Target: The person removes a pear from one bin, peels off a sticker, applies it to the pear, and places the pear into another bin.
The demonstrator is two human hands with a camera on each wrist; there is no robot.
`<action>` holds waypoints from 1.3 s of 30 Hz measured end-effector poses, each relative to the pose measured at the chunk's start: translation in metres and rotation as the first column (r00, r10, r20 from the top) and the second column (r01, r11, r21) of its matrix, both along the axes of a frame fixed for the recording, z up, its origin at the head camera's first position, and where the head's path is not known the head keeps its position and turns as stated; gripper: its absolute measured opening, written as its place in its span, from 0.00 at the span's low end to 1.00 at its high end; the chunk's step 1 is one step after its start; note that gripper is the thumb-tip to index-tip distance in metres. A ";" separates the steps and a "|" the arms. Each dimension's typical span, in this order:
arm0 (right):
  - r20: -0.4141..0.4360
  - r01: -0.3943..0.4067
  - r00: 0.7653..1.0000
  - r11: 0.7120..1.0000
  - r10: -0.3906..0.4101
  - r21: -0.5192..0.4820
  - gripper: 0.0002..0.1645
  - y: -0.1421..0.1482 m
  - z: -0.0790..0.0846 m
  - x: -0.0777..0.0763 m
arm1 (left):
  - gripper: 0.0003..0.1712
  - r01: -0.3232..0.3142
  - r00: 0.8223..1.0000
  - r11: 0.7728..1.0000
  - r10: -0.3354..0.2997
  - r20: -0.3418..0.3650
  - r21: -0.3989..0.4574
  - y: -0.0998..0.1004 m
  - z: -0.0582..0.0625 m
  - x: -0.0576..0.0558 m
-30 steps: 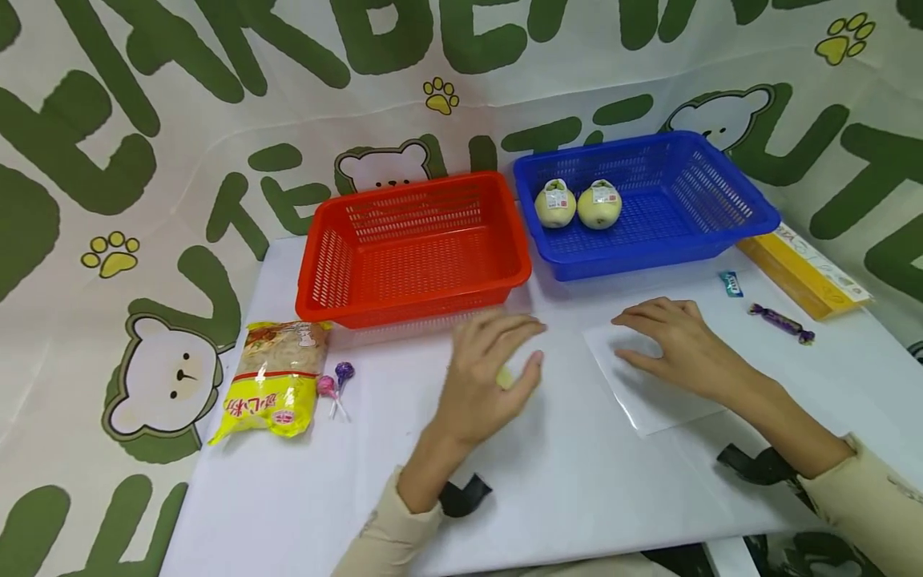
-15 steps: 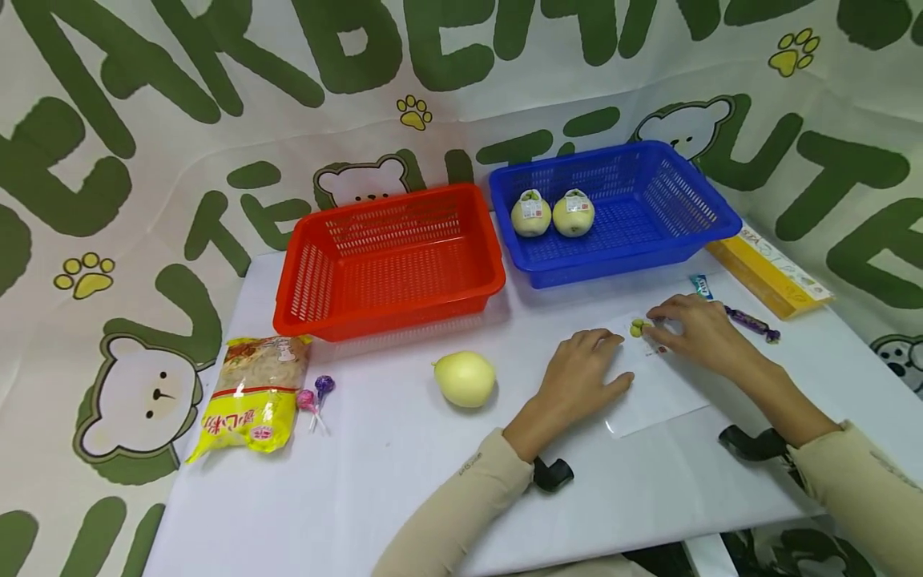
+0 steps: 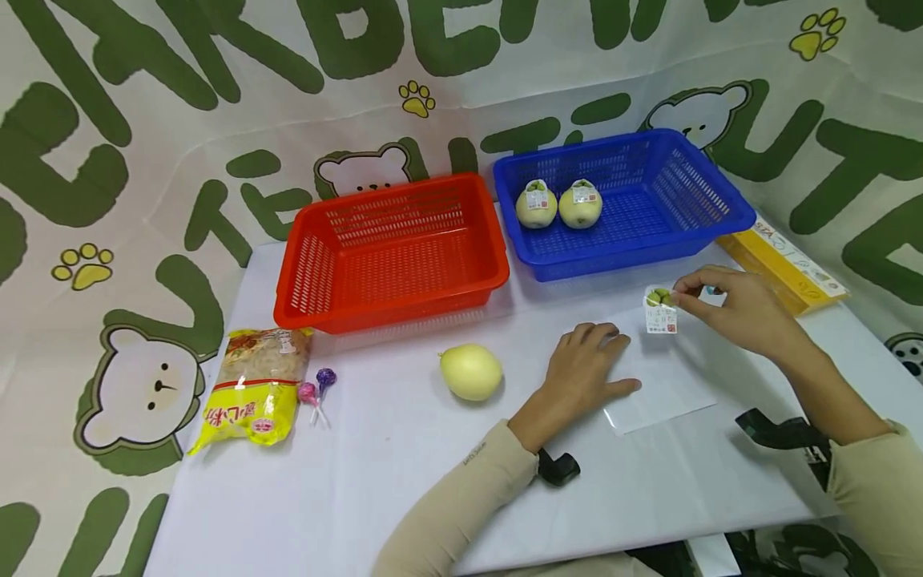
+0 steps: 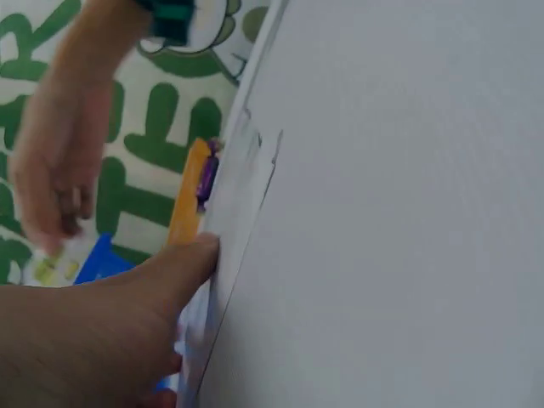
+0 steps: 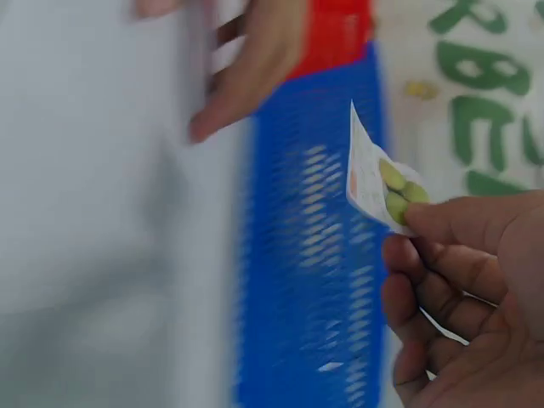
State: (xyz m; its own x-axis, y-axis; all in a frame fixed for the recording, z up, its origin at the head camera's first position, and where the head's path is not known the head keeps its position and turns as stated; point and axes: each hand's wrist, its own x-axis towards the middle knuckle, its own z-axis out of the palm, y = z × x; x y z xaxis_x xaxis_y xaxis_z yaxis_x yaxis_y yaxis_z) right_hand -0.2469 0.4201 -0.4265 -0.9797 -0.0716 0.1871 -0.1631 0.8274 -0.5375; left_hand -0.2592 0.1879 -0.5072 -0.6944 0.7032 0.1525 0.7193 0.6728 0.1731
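Thumb and forefinger of my right hand [image 3: 746, 312] pinch a white label sticker [image 3: 661, 320] printed with green fruit, held up over the clear sheet [image 3: 667, 393]. The right wrist view shows the sticker [image 5: 367, 183] slightly curved, gripped at its picture end. My left hand [image 3: 580, 377] rests on the left part of that sheet, fingers extended and thumb along its surface. To the left of this hand a pale yellow fruit [image 3: 471, 373] with a small stem lies on the table, no label visible on it.
Two labelled pale fruits [image 3: 580, 210] sit in the blue basket [image 3: 649, 260]. Left of it stands a red basket [image 3: 404, 312]. A yellow food bag [image 3: 259, 393] and two lollipops [image 3: 317, 389] lie at left. A yellow box [image 3: 782, 272] is at the right.
My left hand has moved right from the fruit, uncovering it, and come down on the sheet. My right hand has taken the sticker from the sheet and lifted it.
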 end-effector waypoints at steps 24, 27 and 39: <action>0.102 -0.267 0.939 0.885 0.327 -0.382 0.08 -0.169 0.020 0.001 | 0.05 -0.487 0.832 0.408 -0.052 0.553 0.772 -0.159 0.066 0.029; 0.099 -0.318 0.918 0.861 0.384 -0.397 0.07 -0.181 0.012 -0.009 | 0.05 -0.510 0.829 0.413 0.001 0.559 0.755 -0.170 0.060 0.031; 0.167 -0.327 0.879 0.820 0.446 -0.469 0.04 -0.207 -0.020 -0.015 | 0.04 -0.546 0.803 0.528 0.108 0.586 0.650 -0.189 0.040 0.019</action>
State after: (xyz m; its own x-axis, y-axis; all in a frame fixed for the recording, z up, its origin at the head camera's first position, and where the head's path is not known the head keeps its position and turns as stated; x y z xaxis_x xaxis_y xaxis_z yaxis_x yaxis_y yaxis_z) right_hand -0.2614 0.2130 -0.4461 -0.9030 -0.4284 0.0322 -0.2275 0.4135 -0.8816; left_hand -0.2398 -0.0010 -0.4675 -0.9780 0.1678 0.1239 0.1688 0.2874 0.9428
